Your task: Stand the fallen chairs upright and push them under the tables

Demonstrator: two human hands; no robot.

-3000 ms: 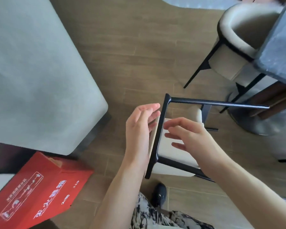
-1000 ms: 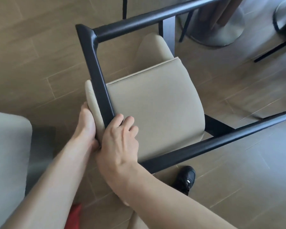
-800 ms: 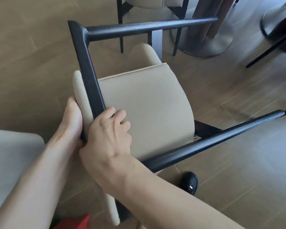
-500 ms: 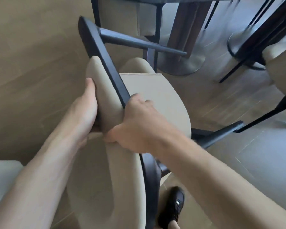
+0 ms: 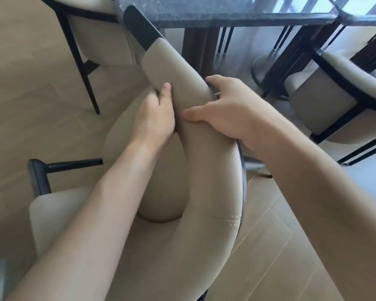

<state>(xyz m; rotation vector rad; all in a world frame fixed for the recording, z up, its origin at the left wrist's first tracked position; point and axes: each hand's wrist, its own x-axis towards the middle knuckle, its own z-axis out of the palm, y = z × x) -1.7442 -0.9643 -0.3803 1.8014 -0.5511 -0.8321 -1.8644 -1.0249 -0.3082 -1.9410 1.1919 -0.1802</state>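
Observation:
A beige padded chair with a black frame fills the middle of the head view, now standing close to upright with its curved backrest toward me. My left hand grips the inner side of the right armrest pad, thumb up along it. My right hand is wrapped over the same armrest from the outside. The black tip of that armrest reaches the edge of the dark stone table at the top. The chair's legs are hidden beneath it.
Another beige chair stands at the table's left, and a third at the right. The table's dark pedestal is ahead. A second table's round base lies beyond. Wooden floor spreads left.
The chair has swung from lying on its side, legs toward me, to nearly upright. Both hands moved from the seat edge and frame to the armrest, and the table has come close.

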